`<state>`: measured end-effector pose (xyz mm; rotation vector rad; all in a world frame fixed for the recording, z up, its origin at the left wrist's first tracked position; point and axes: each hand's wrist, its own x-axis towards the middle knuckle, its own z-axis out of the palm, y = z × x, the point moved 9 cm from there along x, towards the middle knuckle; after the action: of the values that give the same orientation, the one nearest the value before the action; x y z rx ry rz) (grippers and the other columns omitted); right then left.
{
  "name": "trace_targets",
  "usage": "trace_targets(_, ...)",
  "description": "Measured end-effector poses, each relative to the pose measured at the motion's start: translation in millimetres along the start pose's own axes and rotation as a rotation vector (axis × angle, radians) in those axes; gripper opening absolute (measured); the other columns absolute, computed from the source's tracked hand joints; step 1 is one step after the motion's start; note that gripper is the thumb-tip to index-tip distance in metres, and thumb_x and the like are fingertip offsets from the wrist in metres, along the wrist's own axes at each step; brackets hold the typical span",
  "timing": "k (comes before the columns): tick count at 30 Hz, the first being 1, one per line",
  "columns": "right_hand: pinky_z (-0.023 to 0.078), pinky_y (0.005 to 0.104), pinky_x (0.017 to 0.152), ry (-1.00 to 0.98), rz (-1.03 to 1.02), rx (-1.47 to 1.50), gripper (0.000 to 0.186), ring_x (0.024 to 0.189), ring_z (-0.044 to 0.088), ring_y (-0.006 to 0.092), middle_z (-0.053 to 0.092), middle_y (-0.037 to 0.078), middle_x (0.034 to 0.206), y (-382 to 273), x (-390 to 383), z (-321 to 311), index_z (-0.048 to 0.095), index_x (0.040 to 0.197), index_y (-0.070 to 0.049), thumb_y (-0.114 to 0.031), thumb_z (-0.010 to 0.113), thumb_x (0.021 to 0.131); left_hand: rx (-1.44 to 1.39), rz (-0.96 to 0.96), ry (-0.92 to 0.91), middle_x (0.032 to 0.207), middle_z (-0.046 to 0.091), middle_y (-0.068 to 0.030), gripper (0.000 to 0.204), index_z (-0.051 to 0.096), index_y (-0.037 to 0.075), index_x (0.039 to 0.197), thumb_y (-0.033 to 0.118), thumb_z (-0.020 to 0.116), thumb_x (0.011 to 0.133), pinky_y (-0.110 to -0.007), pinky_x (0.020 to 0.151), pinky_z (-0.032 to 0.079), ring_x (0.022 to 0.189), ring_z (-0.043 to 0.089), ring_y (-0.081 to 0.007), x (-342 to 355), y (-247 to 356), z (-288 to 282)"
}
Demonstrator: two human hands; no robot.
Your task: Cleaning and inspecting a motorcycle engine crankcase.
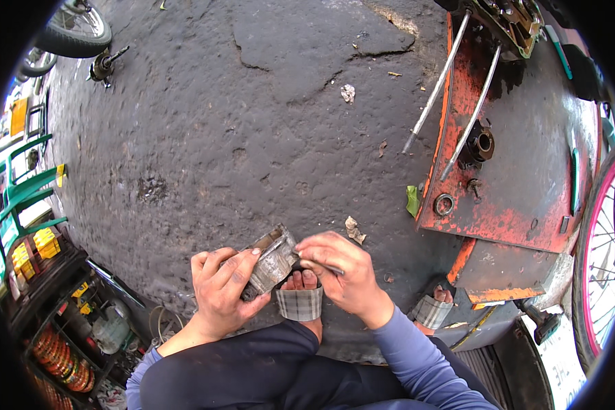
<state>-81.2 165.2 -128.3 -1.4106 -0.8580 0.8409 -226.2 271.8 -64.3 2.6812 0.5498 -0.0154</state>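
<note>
Low in the middle, above my sandalled foot (299, 303), I hold a boxy, worn grey cast-metal engine part (273, 263), tilted, with a hollow in its upper end. My left hand (224, 290) wraps round its left side, the thumb hidden from view in part. At its right edge, my right hand (342, 273) is closed with fingers pinched together. A thin dark sliver shows under those fingers, but I cannot make out what it is.
On the right, a rusty red-orange metal plate (506, 198) carries a dark round hub (483, 145), a ring (443, 204) and an engine with two long studs (437, 85). A pink-rimmed wheel (588, 273) stands beyond. Left are a green chair (20, 188) and a crowded shelf (48, 287).
</note>
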Motion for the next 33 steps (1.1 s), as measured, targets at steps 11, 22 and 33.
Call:
trace_targets(11,0.061,0.0354,0.081,-0.123,0.117,0.182,0.014,0.093,0.075,0.0247,0.078,0.011,0.099,18.8,23.9,1.7,0.072,0.096,0.001,0.011,0.074,0.086,-0.03,-0.019,0.021,0.116,0.074,-0.0052,0.074,0.07,0.008,0.128,0.037,0.087,0.062,-0.046,0.089,0.041,0.102,0.065,-0.0286,-2.1,-2.7,-0.6)
trace_targets(22,0.06,0.0372,0.082,-0.169,0.049,0.149,0.022,0.096,0.073,0.0295,0.075,0.012,0.102,16.3,14.8,-1.3,0.069,0.095,0.001,0.015,0.068,0.079,-0.02,-0.008,0.03,0.113,0.074,-0.0049,0.071,0.07,0.007,0.126,0.038,0.085,0.063,-0.045,0.088,0.042,0.101,0.065,-0.0285,-1.1,0.2,0.3)
trace_targets(33,0.056,0.0327,0.086,-0.132,0.248,0.439,0.008,0.099,0.068,0.0185,0.07,0.009,0.104,40.4,17.8,-3.0,0.067,0.098,0.001,0.006,0.07,0.094,-0.02,0.0,0.044,0.113,0.075,-0.0062,0.07,0.069,0.006,0.126,0.038,0.083,0.065,-0.045,0.087,0.043,0.098,0.065,-0.029,-0.8,-0.7,-0.9)
